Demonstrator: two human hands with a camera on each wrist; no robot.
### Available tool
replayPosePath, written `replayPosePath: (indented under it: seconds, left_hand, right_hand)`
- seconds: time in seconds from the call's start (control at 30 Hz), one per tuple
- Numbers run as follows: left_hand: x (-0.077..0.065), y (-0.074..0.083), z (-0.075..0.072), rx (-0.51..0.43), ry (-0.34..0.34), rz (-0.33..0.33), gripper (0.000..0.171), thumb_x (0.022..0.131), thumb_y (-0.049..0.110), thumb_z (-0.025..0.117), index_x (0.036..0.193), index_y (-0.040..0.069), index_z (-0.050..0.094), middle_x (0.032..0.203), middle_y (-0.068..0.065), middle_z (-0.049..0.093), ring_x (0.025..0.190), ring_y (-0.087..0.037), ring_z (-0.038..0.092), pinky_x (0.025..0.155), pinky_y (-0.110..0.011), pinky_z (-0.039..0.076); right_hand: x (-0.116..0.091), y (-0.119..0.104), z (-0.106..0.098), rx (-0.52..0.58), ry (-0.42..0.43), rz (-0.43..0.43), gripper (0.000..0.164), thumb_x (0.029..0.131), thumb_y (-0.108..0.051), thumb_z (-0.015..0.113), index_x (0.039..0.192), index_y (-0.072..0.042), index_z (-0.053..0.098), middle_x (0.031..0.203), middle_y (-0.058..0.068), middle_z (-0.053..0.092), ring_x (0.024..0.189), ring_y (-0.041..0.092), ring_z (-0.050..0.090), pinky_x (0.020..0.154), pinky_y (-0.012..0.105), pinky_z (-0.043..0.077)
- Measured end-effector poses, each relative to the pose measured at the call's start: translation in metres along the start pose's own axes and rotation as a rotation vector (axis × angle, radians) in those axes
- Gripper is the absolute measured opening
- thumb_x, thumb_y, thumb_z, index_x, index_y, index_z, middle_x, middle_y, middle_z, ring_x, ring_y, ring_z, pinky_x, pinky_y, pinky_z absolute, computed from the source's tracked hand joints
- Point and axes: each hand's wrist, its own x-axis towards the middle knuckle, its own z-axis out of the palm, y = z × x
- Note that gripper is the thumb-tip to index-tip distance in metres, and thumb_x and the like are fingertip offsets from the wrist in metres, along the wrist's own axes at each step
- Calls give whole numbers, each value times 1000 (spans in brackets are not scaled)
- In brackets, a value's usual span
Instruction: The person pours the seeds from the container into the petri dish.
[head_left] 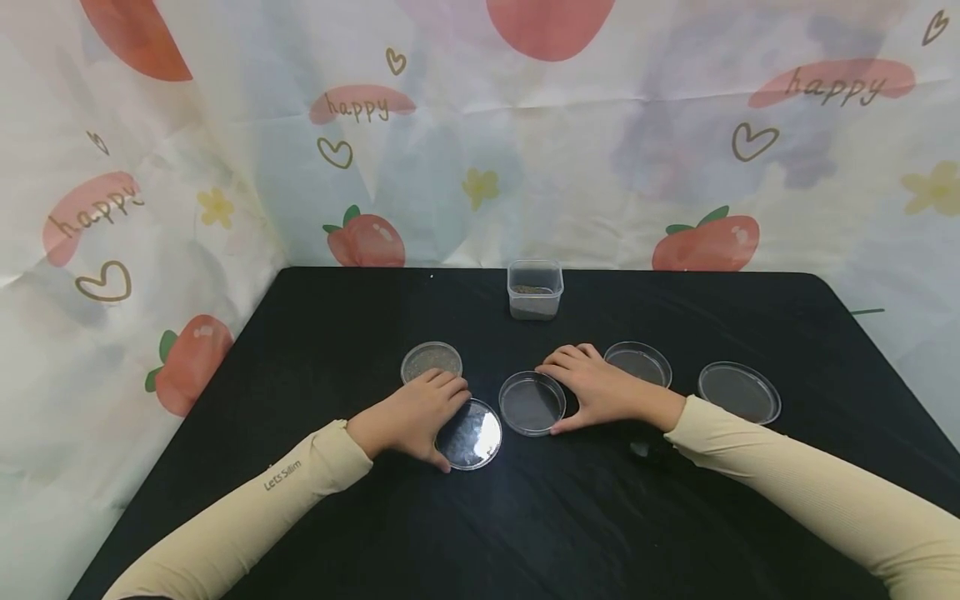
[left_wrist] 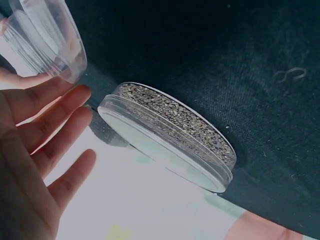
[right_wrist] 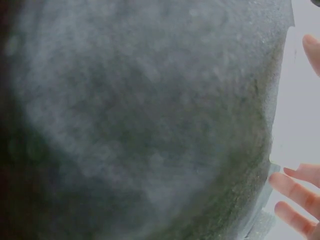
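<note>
In the head view my left hand (head_left: pixel 420 417) grips a clear petri dish (head_left: pixel 476 437) by its rim, thumb at the near side and fingers at the far side. My right hand (head_left: pixel 600 390) spans another clear petri dish (head_left: pixel 531 404) beside it, thumb and fingertips at its right rim. Just behind the left hand stands a covered petri dish (head_left: pixel 431 357) of small grey-brown grains, which the left wrist view shows from the side (left_wrist: pixel 175 117). The right wrist view is mostly blurred dark cloth, with a few fingers (right_wrist: pixel 295 192) at the right edge.
Two more clear petri dishes lie to the right, one dish (head_left: pixel 637 360) partly behind the right hand, the other dish (head_left: pixel 738 390) by the right sleeve. A clear square tub (head_left: pixel 535 292) with grains stands at the back of the black-covered table (head_left: pixel 360 308). A printed curtain hangs behind.
</note>
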Motion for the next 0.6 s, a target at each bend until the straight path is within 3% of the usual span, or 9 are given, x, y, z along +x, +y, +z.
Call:
replayPosePath:
  seconds: [0.2, 0.37, 0.6]
  left_hand:
    - [3, 0, 3, 37, 34, 39, 98, 64, 78, 63, 130, 7, 52, 130, -6, 51, 123, -21, 45, 109, -38, 33]
    - [5, -1, 3, 67, 24, 49, 99, 63, 80, 60, 131, 8, 52, 131, -5, 51, 123, -20, 45, 109, -37, 33]
    - [8, -4, -4, 24, 21, 59, 102, 64, 80, 60, 135, 8, 49, 134, -6, 50, 124, -20, 45, 110, -38, 33]
  right_hand:
    - [1, 0, -5, 6, -10, 3, 84, 67, -60, 74, 128, -7, 55, 119, 7, 55, 114, 24, 46, 95, 50, 32]
    - [6, 5, -20, 13, 3, 47, 87, 66, -57, 76, 131, -5, 52, 123, 9, 54, 117, 26, 45, 96, 51, 31]
    - [16, 17, -47, 7, 56, 104, 88, 68, -53, 77, 135, -4, 48, 127, 12, 51, 120, 29, 41, 96, 54, 28]
